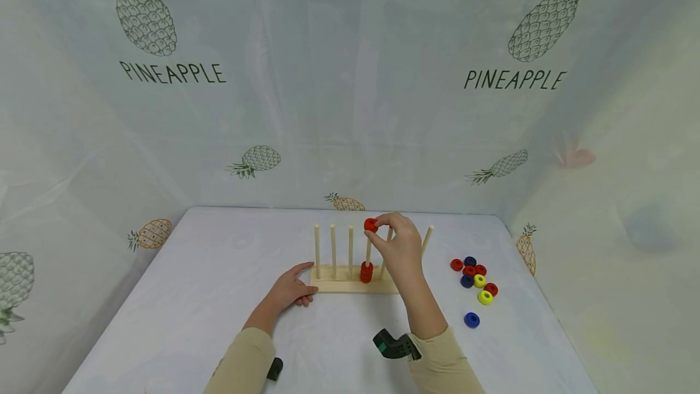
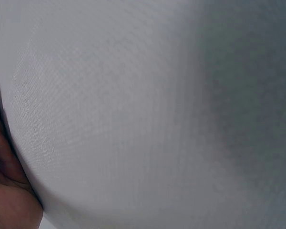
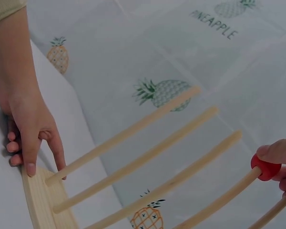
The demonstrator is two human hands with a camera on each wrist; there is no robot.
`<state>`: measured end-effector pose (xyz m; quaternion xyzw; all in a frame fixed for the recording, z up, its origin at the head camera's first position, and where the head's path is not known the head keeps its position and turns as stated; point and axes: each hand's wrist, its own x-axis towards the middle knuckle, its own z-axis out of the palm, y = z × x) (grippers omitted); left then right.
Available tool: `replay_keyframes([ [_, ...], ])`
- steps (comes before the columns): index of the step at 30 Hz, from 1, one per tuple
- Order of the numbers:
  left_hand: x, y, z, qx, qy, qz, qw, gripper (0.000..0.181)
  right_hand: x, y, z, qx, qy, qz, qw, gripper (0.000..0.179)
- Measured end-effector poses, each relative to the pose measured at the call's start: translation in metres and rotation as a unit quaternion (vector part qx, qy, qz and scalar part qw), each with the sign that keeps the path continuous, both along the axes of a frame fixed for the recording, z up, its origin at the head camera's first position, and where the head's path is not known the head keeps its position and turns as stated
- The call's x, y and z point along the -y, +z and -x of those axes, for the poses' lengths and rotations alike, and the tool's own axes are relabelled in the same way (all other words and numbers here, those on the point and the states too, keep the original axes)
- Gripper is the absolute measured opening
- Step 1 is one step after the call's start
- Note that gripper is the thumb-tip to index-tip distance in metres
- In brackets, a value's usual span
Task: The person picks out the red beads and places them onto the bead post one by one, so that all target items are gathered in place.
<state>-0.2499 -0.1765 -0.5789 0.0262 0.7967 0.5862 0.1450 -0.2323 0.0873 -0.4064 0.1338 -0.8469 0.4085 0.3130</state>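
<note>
1. Pinching a red ring (image 1: 370,225) between thumb and fingers, the right hand (image 1: 401,247) is raised above a wooden stand (image 1: 344,286).
2. Just below that hand's fingertips, the ring sits at the tip of the fourth peg (image 1: 369,252), counting away from the left hand (image 1: 291,290); I cannot tell whether the peg has entered its hole.
3. Lower down, beneath the right hand, a stack of red rings (image 1: 366,272) surrounds the foot of the same peg.
4. Gripping the near end of the stand, the left hand has its thumb along the front edge and its index finger at the back, with the other fingers curled beneath.
5. Between the two hands, three upright pegs (image 1: 333,252) rise from the stand; two more pegs (image 1: 428,239) are partly hidden behind the right hand.
6. To the right of the right hand, loose red, blue and yellow rings (image 1: 479,281) lie on the white bench (image 1: 180,315), mostly clustered; one blue ring (image 1: 472,320) rests apart, nearer the person.
7. Behind both hands hangs a pale sheet (image 1: 350,108) printed with pineapples.
8. Below each hand, a beige sleeve (image 1: 444,362) covers the forearm, and a black device (image 1: 395,345) shows by the right wrist.
</note>
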Motion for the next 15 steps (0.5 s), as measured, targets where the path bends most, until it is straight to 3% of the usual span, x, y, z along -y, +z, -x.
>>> replay_keyframes([
  [15,-0.0006,-0.0005,0.0001,-0.001,0.000,0.000,1.0000,0.074,-0.0009,0.0045,-0.0034,0.042,0.015,-0.010,0.9989,0.020],
])
